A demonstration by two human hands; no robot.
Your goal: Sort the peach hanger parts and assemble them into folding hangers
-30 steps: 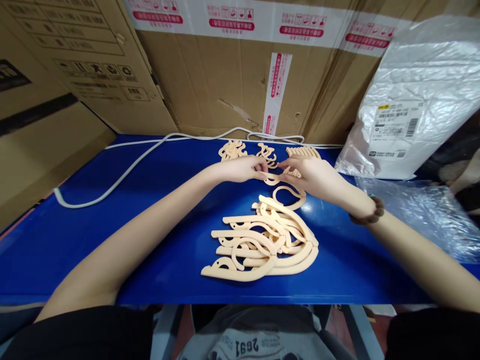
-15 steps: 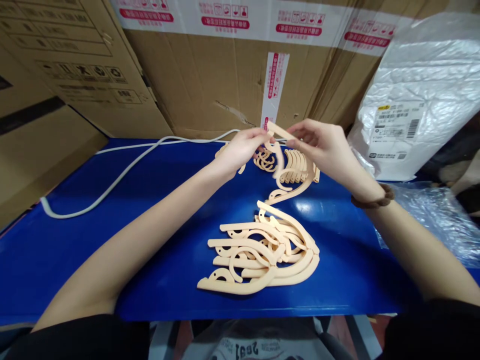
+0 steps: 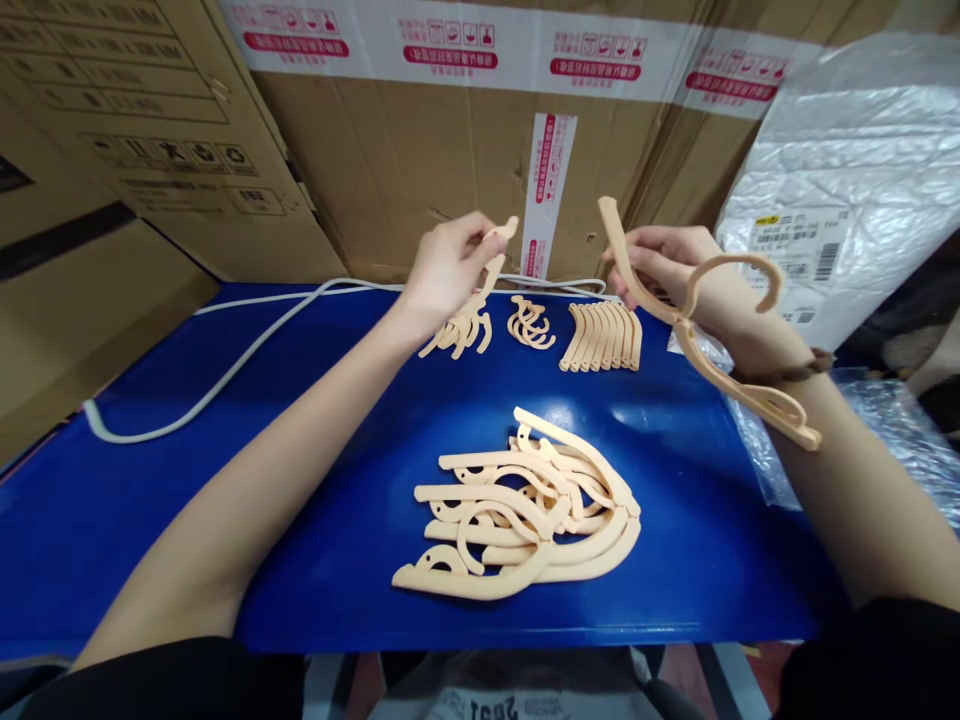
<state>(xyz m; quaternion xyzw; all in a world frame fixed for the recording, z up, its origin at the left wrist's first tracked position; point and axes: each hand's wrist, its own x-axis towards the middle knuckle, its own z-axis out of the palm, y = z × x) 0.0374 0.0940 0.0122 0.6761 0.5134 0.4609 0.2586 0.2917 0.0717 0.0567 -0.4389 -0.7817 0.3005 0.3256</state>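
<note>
2 black sleeves [image 3: 187, 682], half-length. Brown band [image 3: 804, 368] round the right wrist [image 3: 769, 342]. Grey garment [image 3: 420, 690] low in front, bearing dark digits [image 3: 489, 708] and smaller lettering [image 3: 544, 702].

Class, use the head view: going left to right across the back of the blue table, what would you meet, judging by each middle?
Left hand holding a hanger piece, cluster of hooks, row of curved hanger arms, right hand holding an opened hanger, white parcel bag.
</note>
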